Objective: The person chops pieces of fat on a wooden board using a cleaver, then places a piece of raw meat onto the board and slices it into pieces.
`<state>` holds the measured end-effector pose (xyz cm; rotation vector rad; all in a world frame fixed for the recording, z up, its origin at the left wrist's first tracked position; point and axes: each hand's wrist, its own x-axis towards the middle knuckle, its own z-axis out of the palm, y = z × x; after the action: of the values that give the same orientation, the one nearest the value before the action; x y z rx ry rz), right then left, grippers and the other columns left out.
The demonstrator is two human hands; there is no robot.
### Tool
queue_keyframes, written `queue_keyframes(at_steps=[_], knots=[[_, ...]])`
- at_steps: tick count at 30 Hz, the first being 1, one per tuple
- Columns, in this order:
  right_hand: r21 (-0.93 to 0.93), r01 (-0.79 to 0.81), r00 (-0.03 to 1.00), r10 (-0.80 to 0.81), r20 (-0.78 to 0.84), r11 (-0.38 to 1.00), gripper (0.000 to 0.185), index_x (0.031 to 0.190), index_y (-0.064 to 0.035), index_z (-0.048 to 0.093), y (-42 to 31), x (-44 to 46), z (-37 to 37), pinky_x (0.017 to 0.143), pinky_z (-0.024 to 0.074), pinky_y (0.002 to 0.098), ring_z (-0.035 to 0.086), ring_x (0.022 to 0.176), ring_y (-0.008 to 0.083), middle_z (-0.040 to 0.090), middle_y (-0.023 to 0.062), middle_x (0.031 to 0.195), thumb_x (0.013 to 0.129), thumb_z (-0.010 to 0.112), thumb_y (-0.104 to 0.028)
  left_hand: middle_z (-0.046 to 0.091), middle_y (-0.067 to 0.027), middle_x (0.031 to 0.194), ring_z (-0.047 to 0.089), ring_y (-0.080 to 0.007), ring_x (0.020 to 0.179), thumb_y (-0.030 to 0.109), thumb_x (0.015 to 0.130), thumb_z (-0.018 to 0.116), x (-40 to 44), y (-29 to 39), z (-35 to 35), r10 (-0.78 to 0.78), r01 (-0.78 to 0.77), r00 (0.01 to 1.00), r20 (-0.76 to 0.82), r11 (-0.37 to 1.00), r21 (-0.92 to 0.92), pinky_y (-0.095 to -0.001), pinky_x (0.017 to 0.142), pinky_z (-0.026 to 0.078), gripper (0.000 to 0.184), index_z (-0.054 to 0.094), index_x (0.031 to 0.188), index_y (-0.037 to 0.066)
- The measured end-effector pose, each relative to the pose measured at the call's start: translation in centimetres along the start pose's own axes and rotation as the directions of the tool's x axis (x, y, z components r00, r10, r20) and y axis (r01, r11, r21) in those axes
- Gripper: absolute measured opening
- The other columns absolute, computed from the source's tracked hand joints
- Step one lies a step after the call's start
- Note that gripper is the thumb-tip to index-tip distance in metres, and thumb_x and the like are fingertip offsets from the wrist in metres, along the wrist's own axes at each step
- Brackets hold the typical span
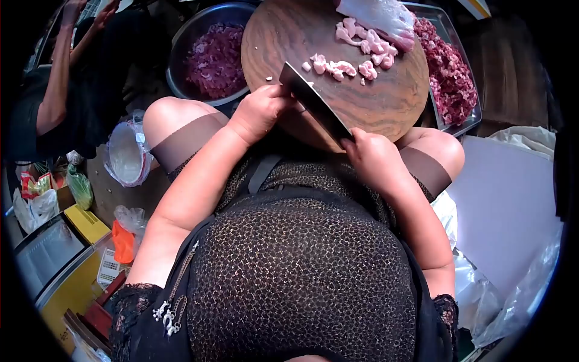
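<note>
Right hand (369, 154) grips the wide dark metal cleaver (315, 102) — left hand (263, 111) pinches its other end — over a round wood-grained board (338, 72).

Dark grey-brown floor (107, 202), partly shadowed. Left side cluttered: white bucket (126, 155) lined with clear plastic, green vegetable in bag (79, 186), orange bag (123, 241), yellow box (86, 223) beside dark glassy panel (48, 248). Right side: brown wooden boards (506, 78) at top, large flat pale surface (503, 199) below, crumpled clear plastic (512, 311) along lower edge. Light brighter over middle and right, upper left dim.
</note>
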<state>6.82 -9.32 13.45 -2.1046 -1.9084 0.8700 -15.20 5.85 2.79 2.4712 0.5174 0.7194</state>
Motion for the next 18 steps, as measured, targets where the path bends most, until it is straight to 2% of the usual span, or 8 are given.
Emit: queue_keyframes(at_steps=[3, 5, 6, 7, 9, 11, 13, 18], knots=[[0.005, 0.049, 0.998, -0.049, 0.024, 0.999, 0.025, 0.086, 0.0037, 0.059, 0.0, 0.8, -0.5, 0.071, 0.05, 0.0533, 0.063, 0.081, 0.0466, 0.064, 0.0274, 0.079, 0.094, 0.054, -0.02, 0.068, -0.0088, 0.094, 0.067, -0.026, 0.087, 0.0, 0.078, 0.068, 0.3, 0.0, -0.1, -0.005, 0.005, 1.0, -0.004, 1.0, 0.024, -0.0326, 0.077, 0.055, 0.02, 0.073, 0.095, 0.01], [0.063, 0.021, 0.993, -0.028, 0.116, 0.998, 0.027, 0.084, 0.0044, 0.061, -0.4, 1.9, -1.4, 0.072, 0.0497, 0.0527, 0.063, 0.081, 0.0467, 0.064, 0.0281, 0.079, 0.094, 0.055, -0.019, 0.068, -0.0086, 0.095, 0.067, -0.0259, 0.088, 0.001, 0.078, 0.068, 0.4, 0.1, -0.3, -0.016, 0.016, 1.0, 0.004, 0.999, 0.052, -0.0324, 0.077, 0.056, 0.02, 0.073, 0.096, 0.01], [0.111, 0.014, 0.987, -0.032, 0.157, 0.994, 0.023, 0.09, 0.0052, 0.06, -0.3, 2.5, -1.8, 0.069, 0.0459, 0.0497, 0.058, 0.081, 0.0493, 0.061, 0.0296, 0.081, 0.096, 0.055, -0.017, 0.068, -0.0086, 0.095, 0.067, -0.0259, 0.088, 0.001, 0.078, 0.068, 0.3, 0.0, -0.4, -0.017, 0.017, 1.0, 0.01, 0.998, 0.053, -0.0324, 0.077, 0.056, 0.02, 0.073, 0.096, 0.01], [0.119, 0.081, 0.984, -0.098, 0.146, 0.99, 0.023, 0.09, 0.0042, 0.062, -0.1, 3.4, -1.7, 0.07, 0.0474, 0.0496, 0.06, 0.082, 0.0478, 0.062, 0.0286, 0.081, 0.095, 0.057, -0.017, 0.068, -0.0087, 0.095, 0.067, -0.0262, 0.088, 0.002, 0.078, 0.068, 0.3, -0.1, -0.4, -0.032, 0.031, 0.999, 0.023, 0.999, 0.042, -0.0323, 0.077, 0.055, 0.019, 0.073, 0.095, 0.01], [0.0, 0.142, 0.983, -0.141, 0.118, 0.99, 0.023, 0.09, 0.0031, 0.064, -0.4, 5.8, -0.4, 0.071, 0.0493, 0.0494, 0.063, 0.082, 0.0455, 0.065, 0.0267, 0.081, 0.094, 0.058, -0.019, 0.068, -0.0088, 0.095, 0.067, -0.0264, 0.088, 0.003, 0.078, 0.068, 0.2, -0.2, -0.4, -0.045, 0.044, 0.998, 0.035, 0.999, 0.033, -0.0321, 0.077, 0.055, 0.019, 0.073, 0.095, 0.009], [-0.06, 0.095, 0.989, -0.087, 0.116, 0.994, 0.025, 0.089, 0.0021, 0.067, -1.8, 8.9, 1.2, 0.072, 0.0511, 0.049, 0.065, 0.082, 0.0428, 0.067, 0.0247, 0.082, 0.093, 0.059, -0.022, 0.068, -0.0098, 0.096, 0.067, -0.0276, 0.088, 0.005, 0.079, 0.069, 0.1, 0.2, -0.2, -0.101, 0.097, 0.994, 0.042, 0.993, 0.07, -0.033, 0.076, 0.055, 0.016, 0.072, 0.095, 0.008], [-0.07, 0.131, 0.984, -0.121, 0.129, 0.989, 0.028, 0.088, 0.0014, 0.068, -3.0, 11.1, 1.6, 0.073, 0.0515, 0.0489, 0.066, 0.081, 0.0419, 0.067, 0.0245, 0.083, 0.093, 0.059, -0.024, 0.068, -0.0107, 0.095, 0.066, -0.0284, 0.087, 0.008, 0.08, 0.07, 0.4, 0.8, -0.2, -0.102, 0.095, 0.993, 0.05, 0.987, 0.13, -0.0349, 0.076, 0.054, 0.014, 0.072, 0.093, 0.007], [-0.088, 0.166, 0.982, -0.156, 0.11, 0.982, 0.029, 0.087, 0.0009, 0.069, -1.2, 9.1, -0.1, 0.075, 0.0512, 0.0489, 0.066, 0.082, 0.0409, 0.067, 0.0234, 0.081, 0.092, 0.06, -0.026, 0.065, -0.0091, 0.091, 0.063, -0.0292, 0.088, 0.015, 0.078, 0.074, 0.4, 0.5, 0.5, -0.132, 0.14, 0.989, -0.064, 0.98, 0.143, -0.0378, 0.079, 0.051, 0.013, 0.072, 0.089, 0.009]])
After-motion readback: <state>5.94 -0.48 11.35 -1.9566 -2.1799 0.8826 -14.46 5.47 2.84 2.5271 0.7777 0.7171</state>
